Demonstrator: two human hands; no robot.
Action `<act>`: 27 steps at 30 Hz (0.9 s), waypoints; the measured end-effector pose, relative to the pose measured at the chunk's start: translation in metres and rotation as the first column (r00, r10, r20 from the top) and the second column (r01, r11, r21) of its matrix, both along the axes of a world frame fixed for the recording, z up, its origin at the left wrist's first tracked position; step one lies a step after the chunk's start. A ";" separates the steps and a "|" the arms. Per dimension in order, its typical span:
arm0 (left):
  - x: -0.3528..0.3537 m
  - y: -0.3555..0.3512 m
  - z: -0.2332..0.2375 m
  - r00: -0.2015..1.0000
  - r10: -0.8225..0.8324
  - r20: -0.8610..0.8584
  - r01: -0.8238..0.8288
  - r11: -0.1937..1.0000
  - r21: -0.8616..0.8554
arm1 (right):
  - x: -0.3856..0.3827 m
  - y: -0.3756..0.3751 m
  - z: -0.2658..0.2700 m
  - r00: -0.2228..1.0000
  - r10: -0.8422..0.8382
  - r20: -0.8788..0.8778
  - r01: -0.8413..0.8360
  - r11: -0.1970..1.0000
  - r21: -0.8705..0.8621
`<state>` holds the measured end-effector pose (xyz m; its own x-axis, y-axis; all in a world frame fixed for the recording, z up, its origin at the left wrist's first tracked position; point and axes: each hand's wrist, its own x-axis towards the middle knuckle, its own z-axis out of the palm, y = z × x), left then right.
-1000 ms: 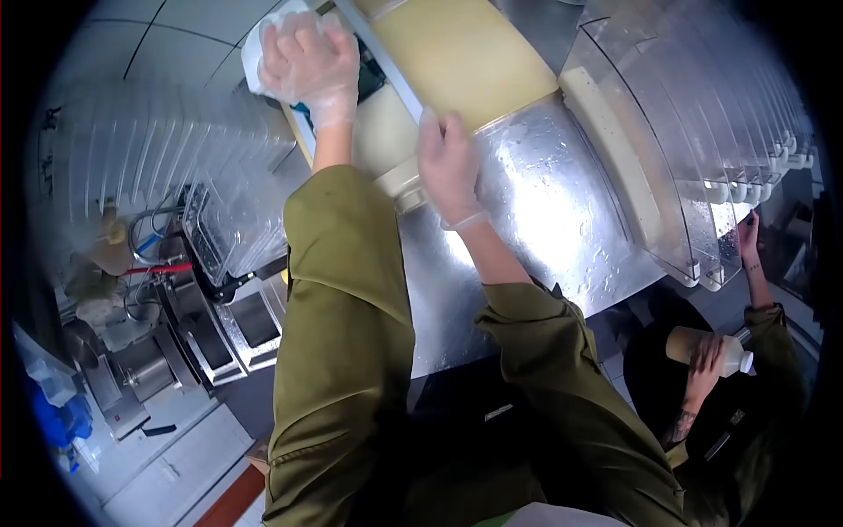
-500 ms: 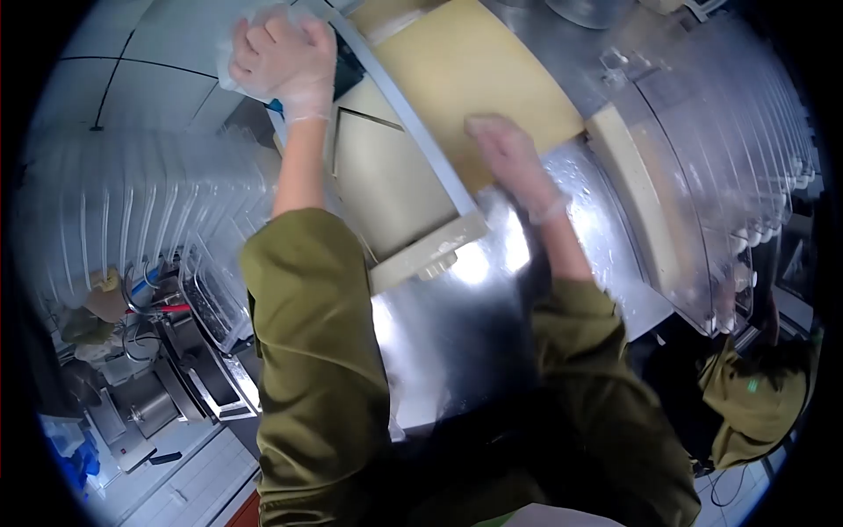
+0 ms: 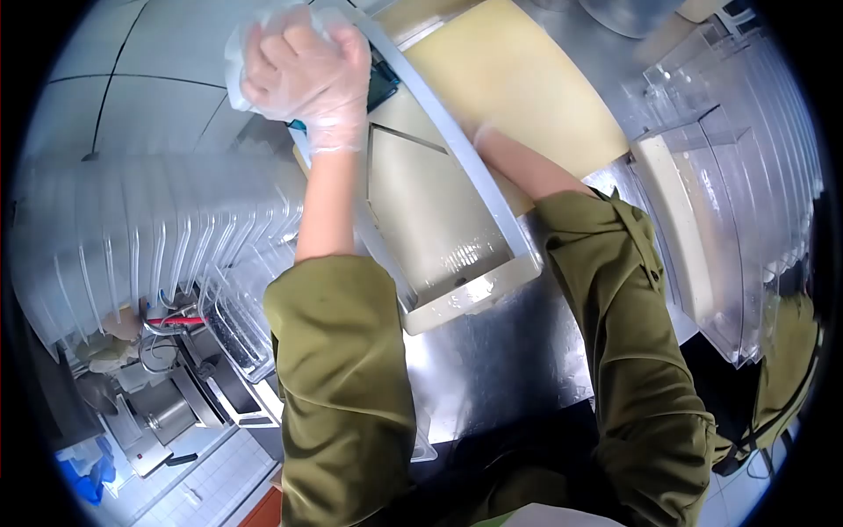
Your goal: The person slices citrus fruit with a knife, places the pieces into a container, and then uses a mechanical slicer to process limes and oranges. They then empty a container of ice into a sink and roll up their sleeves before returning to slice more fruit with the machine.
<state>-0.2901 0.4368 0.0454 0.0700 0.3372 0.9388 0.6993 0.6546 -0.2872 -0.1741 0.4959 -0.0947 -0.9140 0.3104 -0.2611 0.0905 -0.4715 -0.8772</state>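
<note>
A large cream-and-grey mandoline slicer [image 3: 421, 211] lies diagonally in front of me, its bed wet near the lower end. My left hand [image 3: 303, 75], in a clear plastic glove, is curled into a fist above the slicer's upper end, beside a dark teal part [image 3: 383, 85]. What that fist holds, if anything, is hidden. My right hand [image 3: 484, 135] reaches under the slicer's right rail; only the glove cuff and forearm show, and its fingers are out of sight. A yellowish cutting board [image 3: 536, 83] lies beyond the rail.
Stacked clear plastic containers stand to the left [image 3: 132, 237] and right [image 3: 746, 176]. The steel counter [image 3: 509, 351] runs beneath the slicer. White tiles cover the upper left wall. Another person's olive sleeve [image 3: 786, 360] shows at the right edge.
My right hand was in view over the cutting board; it has gone in under the slicer's rail. The slicer and my left hand now appear further right and lower end further down.
</note>
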 end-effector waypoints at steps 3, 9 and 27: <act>-0.006 0.000 0.000 1.000 0.007 -0.020 -0.007 1.000 -0.002 | 0.027 0.006 -0.002 0.996 0.040 -0.083 0.041 0.616 0.787; -0.002 -0.001 0.002 0.998 0.055 -0.030 -0.056 0.998 -0.033 | 0.070 0.044 0.012 0.965 0.120 -0.234 0.021 0.851 0.524; 0.000 -0.001 0.005 0.995 0.072 -0.065 -0.076 0.995 -0.063 | 0.024 0.004 -0.013 0.991 -0.040 -0.129 0.050 0.996 0.072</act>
<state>-0.2899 0.4358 0.0503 0.1002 0.4045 0.9090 0.6288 0.6823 -0.3729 -0.1498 0.4997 -0.1077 -0.9230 0.3661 -0.1184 -0.0437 -0.4055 -0.9130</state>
